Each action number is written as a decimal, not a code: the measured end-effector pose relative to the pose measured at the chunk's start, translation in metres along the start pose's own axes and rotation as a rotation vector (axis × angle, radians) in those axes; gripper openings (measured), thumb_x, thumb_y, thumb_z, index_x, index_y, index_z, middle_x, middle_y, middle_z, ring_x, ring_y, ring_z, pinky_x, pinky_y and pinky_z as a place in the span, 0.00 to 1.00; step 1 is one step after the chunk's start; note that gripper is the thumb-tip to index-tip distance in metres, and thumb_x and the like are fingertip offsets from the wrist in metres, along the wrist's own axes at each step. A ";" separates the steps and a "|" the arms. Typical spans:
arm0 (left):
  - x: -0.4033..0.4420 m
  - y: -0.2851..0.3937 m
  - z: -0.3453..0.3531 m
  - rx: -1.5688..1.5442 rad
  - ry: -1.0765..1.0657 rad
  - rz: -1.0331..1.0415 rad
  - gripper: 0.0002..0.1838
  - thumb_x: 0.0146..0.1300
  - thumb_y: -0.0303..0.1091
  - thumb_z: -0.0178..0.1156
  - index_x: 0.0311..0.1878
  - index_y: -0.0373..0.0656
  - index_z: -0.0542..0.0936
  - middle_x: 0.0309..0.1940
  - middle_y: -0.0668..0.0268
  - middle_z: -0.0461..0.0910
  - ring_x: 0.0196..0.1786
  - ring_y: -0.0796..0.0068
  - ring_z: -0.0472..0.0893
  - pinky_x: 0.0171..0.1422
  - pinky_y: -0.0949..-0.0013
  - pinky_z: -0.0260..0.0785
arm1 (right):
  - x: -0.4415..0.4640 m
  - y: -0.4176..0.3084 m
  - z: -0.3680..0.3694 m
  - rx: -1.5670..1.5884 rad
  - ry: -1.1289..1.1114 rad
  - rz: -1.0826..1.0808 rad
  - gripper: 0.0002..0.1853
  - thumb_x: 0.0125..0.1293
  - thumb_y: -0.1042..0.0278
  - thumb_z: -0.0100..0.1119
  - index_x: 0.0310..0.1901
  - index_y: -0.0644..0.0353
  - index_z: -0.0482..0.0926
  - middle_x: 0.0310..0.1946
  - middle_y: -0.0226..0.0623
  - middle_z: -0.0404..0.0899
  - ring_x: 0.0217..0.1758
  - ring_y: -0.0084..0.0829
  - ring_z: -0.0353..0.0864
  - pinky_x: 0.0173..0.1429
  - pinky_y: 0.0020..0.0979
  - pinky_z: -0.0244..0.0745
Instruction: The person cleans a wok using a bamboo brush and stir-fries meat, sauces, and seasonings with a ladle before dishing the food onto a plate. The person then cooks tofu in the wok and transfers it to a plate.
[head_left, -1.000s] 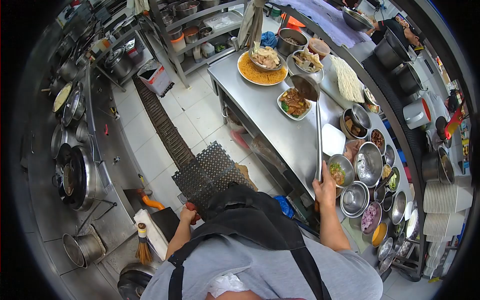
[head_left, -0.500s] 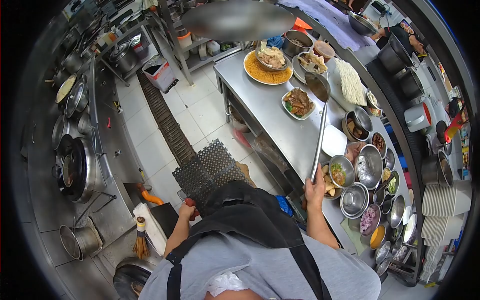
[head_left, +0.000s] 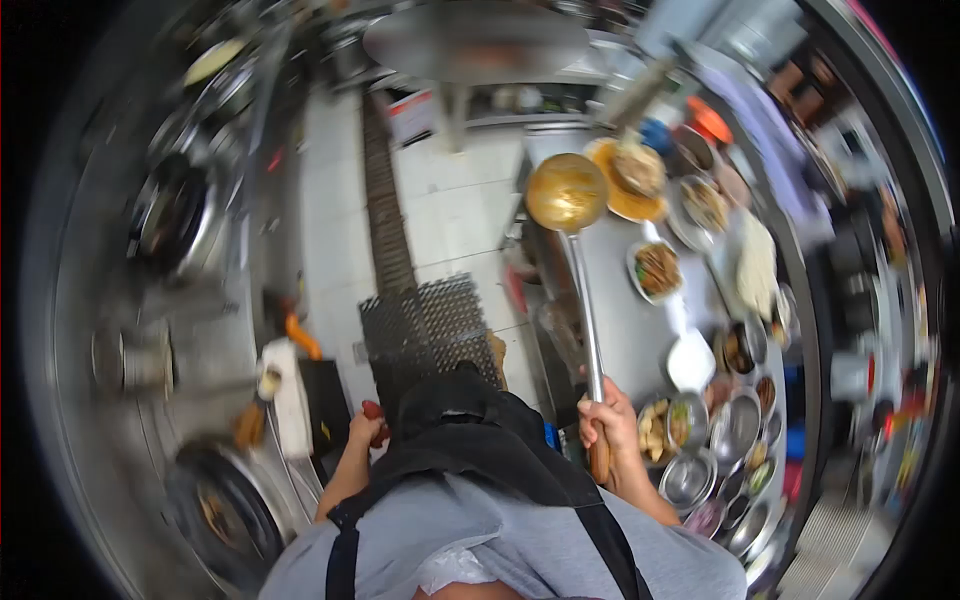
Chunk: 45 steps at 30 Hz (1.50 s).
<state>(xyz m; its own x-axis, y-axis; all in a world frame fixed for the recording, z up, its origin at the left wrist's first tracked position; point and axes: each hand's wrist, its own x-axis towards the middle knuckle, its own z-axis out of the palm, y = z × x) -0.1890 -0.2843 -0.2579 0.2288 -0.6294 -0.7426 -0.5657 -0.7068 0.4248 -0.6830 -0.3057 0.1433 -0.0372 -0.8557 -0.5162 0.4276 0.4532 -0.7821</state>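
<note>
My right hand (head_left: 613, 428) is closed round the wooden grip of a long metal ladle (head_left: 583, 310). The ladle's bowl, shiny and yellowish inside, stands out over the left edge of the steel table (head_left: 620, 290), beside a plate of noodles (head_left: 606, 185). Beside my apron on the other side, my left hand (head_left: 363, 430) is closed round a red, rounded thing (head_left: 373, 411), perhaps a handle; its kind is not clear. A plate of meat and greens (head_left: 656, 270) rests on the table past the ladle.
Several metal bowls (head_left: 735, 425) of ingredients crowd the table's near right part. Along the left runs the stove, with a wok (head_left: 225, 510) and a brush (head_left: 252, 420). A black perforated mat (head_left: 430, 325) lies on the tiled floor. Motion blurs the edges.
The view has turned, so the table now appears further right. The ladle has swung left from above the table to its edge, its bowl now showing its inside. Both hands keep their hold.
</note>
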 end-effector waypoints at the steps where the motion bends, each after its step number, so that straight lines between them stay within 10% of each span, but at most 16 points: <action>1: -0.012 -0.018 0.007 -0.141 -0.019 0.009 0.31 0.47 0.44 0.67 0.54 0.39 0.74 0.48 0.48 0.81 0.52 0.51 0.81 0.55 0.56 0.74 | 0.015 -0.001 0.013 -0.096 -0.087 0.069 0.32 0.55 0.79 0.55 0.65 0.67 0.63 0.17 0.33 0.69 0.09 0.26 0.67 0.13 0.28 0.67; 8: -0.207 -0.011 0.016 -0.539 0.657 -0.114 0.31 0.50 0.49 0.68 0.53 0.40 0.72 0.42 0.47 0.81 0.48 0.46 0.81 0.52 0.53 0.73 | 0.095 0.029 0.186 -0.612 -0.683 0.326 0.33 0.54 0.81 0.57 0.65 0.67 0.64 0.16 0.31 0.70 0.09 0.25 0.68 0.13 0.27 0.66; 18: -0.331 -0.132 0.013 -1.029 1.641 -0.791 0.27 0.55 0.40 0.66 0.53 0.37 0.67 0.36 0.41 0.79 0.42 0.38 0.79 0.45 0.46 0.71 | -0.037 0.228 0.525 -1.079 -1.725 -0.117 0.33 0.58 0.80 0.51 0.68 0.65 0.63 0.22 0.31 0.73 0.13 0.19 0.69 0.16 0.22 0.64; 22: -0.316 -0.186 0.024 -0.967 1.527 -0.916 0.29 0.52 0.39 0.66 0.54 0.36 0.67 0.38 0.39 0.78 0.44 0.37 0.77 0.51 0.43 0.69 | -0.142 0.379 0.659 -1.366 -2.016 -1.101 0.34 0.52 0.75 0.54 0.66 0.61 0.68 0.26 0.49 0.79 0.16 0.31 0.76 0.26 0.35 0.73; 24: -0.324 -0.193 0.019 -0.939 1.428 -0.918 0.29 0.49 0.37 0.67 0.52 0.35 0.68 0.37 0.42 0.78 0.46 0.40 0.77 0.53 0.44 0.68 | -0.214 0.439 0.698 -1.361 -2.048 -1.526 0.33 0.53 0.72 0.56 0.65 0.55 0.69 0.35 0.58 0.81 0.39 0.52 0.84 0.46 0.46 0.77; 31: -0.348 -0.191 0.028 -0.828 1.492 -0.966 0.26 0.47 0.37 0.68 0.47 0.35 0.70 0.42 0.47 0.76 0.49 0.44 0.75 0.53 0.46 0.68 | -0.329 0.583 0.771 -1.749 -2.236 -2.057 0.16 0.54 0.76 0.59 0.46 0.65 0.79 0.40 0.56 0.82 0.47 0.53 0.82 0.51 0.48 0.77; 39: -0.371 -0.192 0.027 -0.917 1.556 -0.888 0.36 0.51 0.40 0.67 0.60 0.32 0.67 0.49 0.46 0.74 0.51 0.46 0.73 0.58 0.50 0.67 | -0.361 0.568 0.756 -1.465 -2.179 -1.956 0.17 0.53 0.75 0.58 0.46 0.67 0.78 0.41 0.59 0.81 0.48 0.55 0.80 0.54 0.50 0.74; 43: -0.392 -0.238 0.000 -1.144 1.762 -0.917 0.30 0.58 0.36 0.63 0.58 0.26 0.66 0.49 0.36 0.74 0.51 0.39 0.76 0.55 0.47 0.69 | -0.397 0.650 0.739 -1.322 -2.332 -1.516 0.16 0.53 0.71 0.58 0.44 0.69 0.78 0.36 0.61 0.81 0.42 0.54 0.83 0.48 0.50 0.77; 45: -0.394 -0.286 -0.012 -1.266 1.662 -1.130 0.28 0.61 0.37 0.58 0.55 0.21 0.67 0.44 0.32 0.75 0.42 0.35 0.79 0.47 0.46 0.74 | -0.421 0.682 0.717 -1.579 -2.370 -0.872 0.13 0.54 0.70 0.58 0.38 0.69 0.79 0.28 0.54 0.82 0.29 0.44 0.84 0.33 0.44 0.79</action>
<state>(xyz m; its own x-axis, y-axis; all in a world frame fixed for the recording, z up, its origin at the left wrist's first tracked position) -0.1076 0.1615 -0.0806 0.5353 0.8167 -0.2155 0.6065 -0.1941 0.7710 0.2719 0.1845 0.0772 0.7492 0.6155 -0.2446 0.4235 -0.7291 -0.5375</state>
